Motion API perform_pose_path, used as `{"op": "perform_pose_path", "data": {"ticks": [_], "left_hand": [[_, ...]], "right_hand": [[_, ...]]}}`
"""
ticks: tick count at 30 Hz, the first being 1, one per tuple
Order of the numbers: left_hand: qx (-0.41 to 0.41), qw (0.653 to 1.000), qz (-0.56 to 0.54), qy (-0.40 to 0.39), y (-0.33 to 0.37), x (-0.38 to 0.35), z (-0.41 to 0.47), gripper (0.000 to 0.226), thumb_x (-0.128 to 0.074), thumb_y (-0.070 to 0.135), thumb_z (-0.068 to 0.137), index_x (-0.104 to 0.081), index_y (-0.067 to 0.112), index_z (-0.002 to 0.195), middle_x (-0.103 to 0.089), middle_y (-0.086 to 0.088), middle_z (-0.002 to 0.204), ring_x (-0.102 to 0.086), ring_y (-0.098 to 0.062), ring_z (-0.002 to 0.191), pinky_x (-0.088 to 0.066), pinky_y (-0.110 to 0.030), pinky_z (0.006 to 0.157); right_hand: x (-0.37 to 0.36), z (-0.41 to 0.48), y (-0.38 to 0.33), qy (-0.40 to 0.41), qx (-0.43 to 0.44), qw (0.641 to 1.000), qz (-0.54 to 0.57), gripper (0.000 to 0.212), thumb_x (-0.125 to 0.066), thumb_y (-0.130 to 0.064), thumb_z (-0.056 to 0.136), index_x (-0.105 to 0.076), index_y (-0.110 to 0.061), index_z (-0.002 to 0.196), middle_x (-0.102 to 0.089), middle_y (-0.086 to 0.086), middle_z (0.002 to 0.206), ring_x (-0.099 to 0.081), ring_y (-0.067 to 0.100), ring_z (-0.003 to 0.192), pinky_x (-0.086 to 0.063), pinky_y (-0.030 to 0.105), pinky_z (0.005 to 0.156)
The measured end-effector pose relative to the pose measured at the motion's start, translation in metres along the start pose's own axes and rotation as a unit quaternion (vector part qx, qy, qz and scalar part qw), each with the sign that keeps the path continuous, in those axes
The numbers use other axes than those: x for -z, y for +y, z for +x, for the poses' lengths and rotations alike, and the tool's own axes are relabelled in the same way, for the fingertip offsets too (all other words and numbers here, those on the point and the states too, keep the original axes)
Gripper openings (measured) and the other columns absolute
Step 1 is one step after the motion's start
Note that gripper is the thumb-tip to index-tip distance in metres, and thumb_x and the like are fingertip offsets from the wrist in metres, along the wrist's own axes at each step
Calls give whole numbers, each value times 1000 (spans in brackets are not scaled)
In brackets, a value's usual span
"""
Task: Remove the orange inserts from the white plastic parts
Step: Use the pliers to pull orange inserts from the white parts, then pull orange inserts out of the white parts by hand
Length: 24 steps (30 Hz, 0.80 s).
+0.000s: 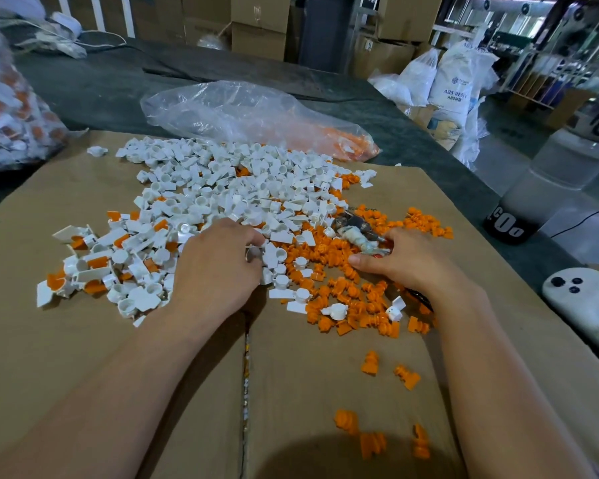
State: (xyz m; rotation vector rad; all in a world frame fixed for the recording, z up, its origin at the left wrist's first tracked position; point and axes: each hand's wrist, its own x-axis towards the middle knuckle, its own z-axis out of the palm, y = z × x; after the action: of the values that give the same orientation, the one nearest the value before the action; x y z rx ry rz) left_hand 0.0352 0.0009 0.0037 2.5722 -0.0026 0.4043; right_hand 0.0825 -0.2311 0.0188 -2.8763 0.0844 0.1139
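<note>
Our left hand (218, 264) has its grip narrow, fingers curled down into the heap and closing on a white part (272, 254) at the heap's near edge. We cannot tell whether that piece carries an insert. Our right hand (403, 261) lies over a taped tool (355, 236), fingers bent round its handle and thumb stretched flat along the cardboard (83, 357).

Between and beyond the 2 hands the loose orange inserts (343, 292) spread toward the right edge of the cardboard, with a few strays near its front edge. The emptied white parts (222, 181) pile toward the far edge. The filled parts (94, 262), orange showing inside them, sit toward the left edge.

We judge this the pick-up between removals: 1 hand is fetching a piece, the other readying the tool. Much sorting looks done, yet the left cluster remains. Next we need a filled part, so the left hand should reach further left, then bring it to the tool's tip.
</note>
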Motion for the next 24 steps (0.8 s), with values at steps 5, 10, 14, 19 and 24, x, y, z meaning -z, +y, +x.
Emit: {"op": "perform_pose_path", "data": {"ticks": [5, 10, 14, 19, 24], "left_hand": [[-3, 1000, 20, -15, 1, 0, 1, 19, -54, 20, 88, -68, 21, 101, -60, -3, 106, -56, -24, 97, -36, -29, 73], [-7, 999, 27, -21, 1, -1, 2, 12, -58, 25, 89, -66, 22, 97, -59, 0, 102, -55, -21, 95, -32, -27, 71], [1, 999, -41, 22, -1, 0, 5, 12, -54, 19, 90, -58, 20, 79, -45, 5, 88, -42, -13, 81, -29, -26, 68], [-1, 999, -46, 17, -1, 0, 3, 7, -54, 17, 90, -58, 21, 85, -49, 4, 91, -44, -13, 82, -29, -24, 69], [-6, 1000, -21, -12, 1, 3, 1, 29, -54, 6, 84, -64, 16, 110, -56, -5, 114, -51, -21, 104, -26, -17, 70]], "right_hand": [[-1, -1, 1, -5, 9, 1000, -2, 80, -56, -70, 69, -47, -13, 124, -46, 10, 127, -44, 25, 114, -36, 33, 78], [-3, 1, 0, -6, 4, 1000, 8, 86, -55, -71, 68, -43, -14, 131, -39, 11, 136, -38, 26, 123, -31, 32, 80], [-3, 0, 0, 1, 0, 1000, 16, 85, -56, -71, 68, -45, -14, 130, -37, 10, 137, -38, 26, 123, -31, 33, 81], [-1, -2, -1, 8, 5, 1000, 11, 81, -55, -69, 71, -46, -15, 130, -37, 10, 136, -36, 26, 125, -33, 34, 85], [8, -12, -15, 143, 98, 982, 75, 52, -60, -54, 80, -57, -22, 120, -52, -1, 117, -49, 13, 107, -37, 27, 81]]}}
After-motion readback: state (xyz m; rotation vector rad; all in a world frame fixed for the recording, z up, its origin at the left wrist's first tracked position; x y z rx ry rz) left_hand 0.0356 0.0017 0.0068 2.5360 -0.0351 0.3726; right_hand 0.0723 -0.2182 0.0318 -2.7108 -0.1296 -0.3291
